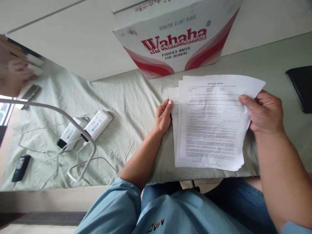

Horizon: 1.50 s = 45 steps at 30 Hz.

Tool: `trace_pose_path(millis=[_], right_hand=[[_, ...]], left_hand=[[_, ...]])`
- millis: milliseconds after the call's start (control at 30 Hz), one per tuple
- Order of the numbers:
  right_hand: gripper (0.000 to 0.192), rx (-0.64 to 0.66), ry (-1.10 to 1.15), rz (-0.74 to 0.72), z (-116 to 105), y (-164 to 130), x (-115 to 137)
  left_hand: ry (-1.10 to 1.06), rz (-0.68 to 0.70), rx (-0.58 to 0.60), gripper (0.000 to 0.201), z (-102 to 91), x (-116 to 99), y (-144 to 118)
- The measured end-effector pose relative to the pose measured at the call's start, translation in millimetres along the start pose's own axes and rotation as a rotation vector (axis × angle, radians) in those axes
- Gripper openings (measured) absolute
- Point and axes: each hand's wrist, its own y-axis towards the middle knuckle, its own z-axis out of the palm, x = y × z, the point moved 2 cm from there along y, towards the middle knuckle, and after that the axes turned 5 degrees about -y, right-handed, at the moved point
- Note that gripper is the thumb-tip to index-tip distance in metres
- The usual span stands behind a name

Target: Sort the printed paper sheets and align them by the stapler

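Observation:
A stack of printed white paper sheets (209,123) lies on the pale green cloth (122,107) covering the table. My left hand (163,116) grips the stack's left edge, thumb on top. At the upper right corner, my right hand (264,110) pinches the top sheets, lifting that corner slightly. The sheets are fanned a little, so their top edges are offset.
A white and red cardboard water box (175,35) stands behind the papers. Two white power packs (85,128) with cables lie at left, with a small black device (21,167) nearby. A black object (301,86) sits at the right edge. Another person's hand (17,71) shows far left.

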Motion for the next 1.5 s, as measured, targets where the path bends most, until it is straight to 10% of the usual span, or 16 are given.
trace_pose_path(millis=[1233, 1500], right_hand=[[0.028, 0.124, -0.043, -0.059, 11, -8, -8], [0.030, -0.025, -0.104, -0.230, 6, 0, -15]], left_hand=[[0.019, 0.218, 0.103, 0.063, 8.7, -15, -6], [0.100, 0.210, 0.018, 0.064, 7.6, -17, -6]])
